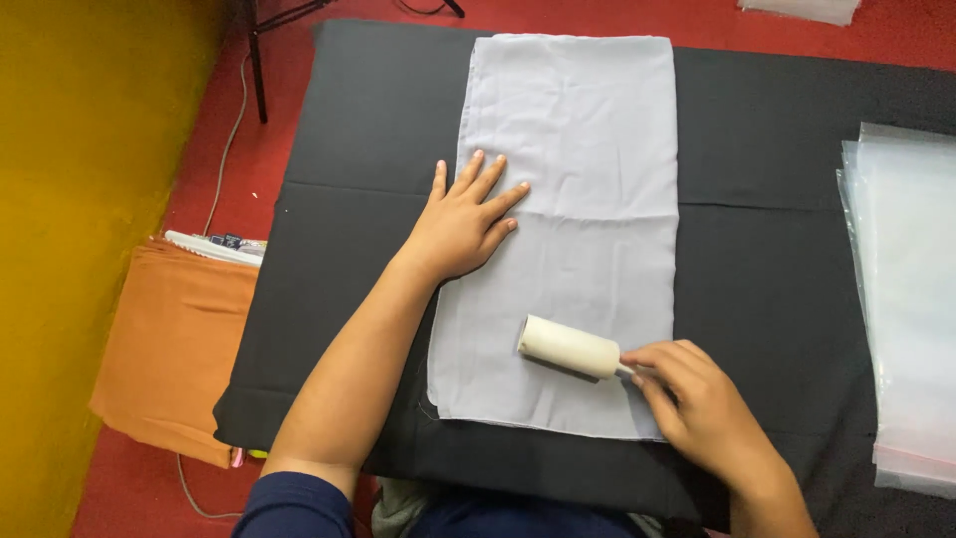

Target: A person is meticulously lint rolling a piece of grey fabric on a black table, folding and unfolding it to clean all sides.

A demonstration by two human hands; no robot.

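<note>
The left hand (pixel 463 224) is lying flat with fingers spread on the pale grey cloth (pixel 573 199), which is covering the black table (pixel 777 249). The right hand (pixel 697 403) is apparently gripping the handle of a white lint roller (pixel 570 348), its roll resting on the cloth's lower part.

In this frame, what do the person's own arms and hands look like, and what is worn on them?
Both hands, the left hand and the right hand, are bare, with no gloves, rings or watch visible. The forearms are uncovered. A dark navy sleeve shows at the left upper arm; the right arm's sleeve is out of frame.
</note>
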